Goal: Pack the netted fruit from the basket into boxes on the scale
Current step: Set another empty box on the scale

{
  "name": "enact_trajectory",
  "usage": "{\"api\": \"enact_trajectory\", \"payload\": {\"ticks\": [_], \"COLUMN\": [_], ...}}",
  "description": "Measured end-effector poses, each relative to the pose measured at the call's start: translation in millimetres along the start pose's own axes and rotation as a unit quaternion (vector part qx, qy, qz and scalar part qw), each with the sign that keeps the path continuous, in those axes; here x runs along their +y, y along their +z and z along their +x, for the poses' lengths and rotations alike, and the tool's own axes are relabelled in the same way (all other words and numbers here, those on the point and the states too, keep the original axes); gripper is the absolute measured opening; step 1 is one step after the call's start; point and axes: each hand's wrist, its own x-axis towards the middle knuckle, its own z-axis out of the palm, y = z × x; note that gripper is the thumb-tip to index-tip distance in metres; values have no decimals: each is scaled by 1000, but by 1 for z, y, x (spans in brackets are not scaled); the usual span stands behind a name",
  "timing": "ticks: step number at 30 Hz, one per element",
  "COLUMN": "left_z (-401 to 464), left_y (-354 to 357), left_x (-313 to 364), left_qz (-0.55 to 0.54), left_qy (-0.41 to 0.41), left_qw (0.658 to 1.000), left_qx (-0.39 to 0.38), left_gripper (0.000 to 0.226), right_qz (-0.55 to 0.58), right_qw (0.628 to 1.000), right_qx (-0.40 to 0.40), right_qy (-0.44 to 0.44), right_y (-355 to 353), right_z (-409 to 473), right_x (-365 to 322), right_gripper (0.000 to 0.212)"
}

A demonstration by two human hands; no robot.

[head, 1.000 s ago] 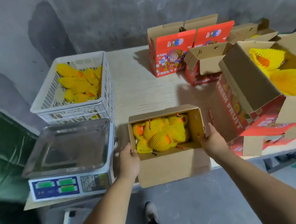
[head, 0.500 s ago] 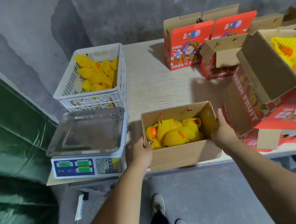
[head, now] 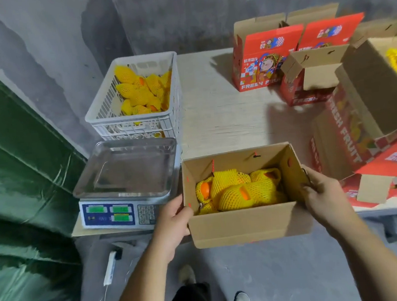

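Both hands (head: 174, 219) (head: 322, 194) grip box (head: 245, 224), now nearer scale (head: 126, 169)

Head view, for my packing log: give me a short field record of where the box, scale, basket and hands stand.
box: brown carton, open, holds netted fruit, beside the scale
scale: steel pan bare
basket: white crate behind scale, netted fruit inside
left hand: grips carton's left wall
right hand: grips carton's right wall

Pale wooden table (head: 225, 115) is carrying a white basket (head: 141, 126) at its back left, a scale (head: 124, 183) sitting in front of it, and red fruit boxes (head: 264, 58) (flaps open) crowding the right side.
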Motion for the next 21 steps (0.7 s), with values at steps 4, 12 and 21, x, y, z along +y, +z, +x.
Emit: {"api": "enact_trajectory", "payload": {"ticks": [4,12,21], "left_z": [-1,25,101], "left_y": [-43,-211,-370], "left_x": [40,92,72], "left_qz": [57,61,79], "left_qy": [44,158,128], "left_qw": [997,978,978], "left_qx": [23,125,144], "left_gripper": [21,18,26], "right_qz": [-26,-8,42], "right_qw": [998,993,998], "right_qx": [-19,23,11], "right_qy": [-50,-118,-43], "right_y": [-28,63,262], "right_z": [0,17,50], "right_x": [-64,-206,-283], "right_gripper": [72,37,38]}}
